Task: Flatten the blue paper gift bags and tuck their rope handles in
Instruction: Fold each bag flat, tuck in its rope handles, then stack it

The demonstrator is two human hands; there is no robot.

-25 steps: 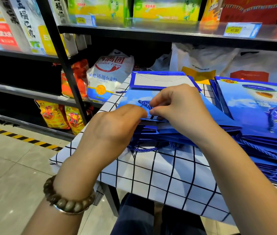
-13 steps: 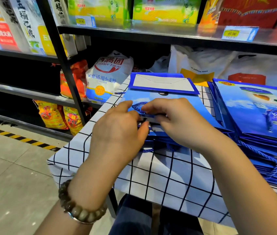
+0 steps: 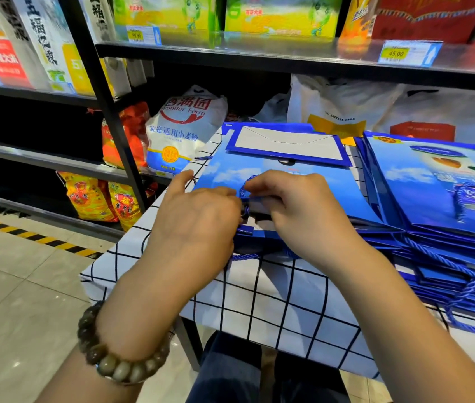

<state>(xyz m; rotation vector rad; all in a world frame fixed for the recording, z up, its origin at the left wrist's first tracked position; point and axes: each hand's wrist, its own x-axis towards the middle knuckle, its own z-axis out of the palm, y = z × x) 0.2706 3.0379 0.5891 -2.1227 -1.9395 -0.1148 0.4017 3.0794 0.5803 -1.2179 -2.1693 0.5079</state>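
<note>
Head view: grip of right hand (image 3: 297,210) pinched twisted blue rope handle (image 3: 246,186), looping away across flat blue paper gift bag (image 3: 341,184); left hand (image 3: 198,216) alongside, grip unclear.

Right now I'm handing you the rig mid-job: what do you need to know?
Left hand: fingers curled at the top bag's mouth, fingertips hidden.
Right hand: pinches that bag's rope handle at the mouth.
Done: this bag lies flat.
Left: the handle's loop shows outside, not yet tucked in; the right stack has handles hanging loose at its front.
</note>
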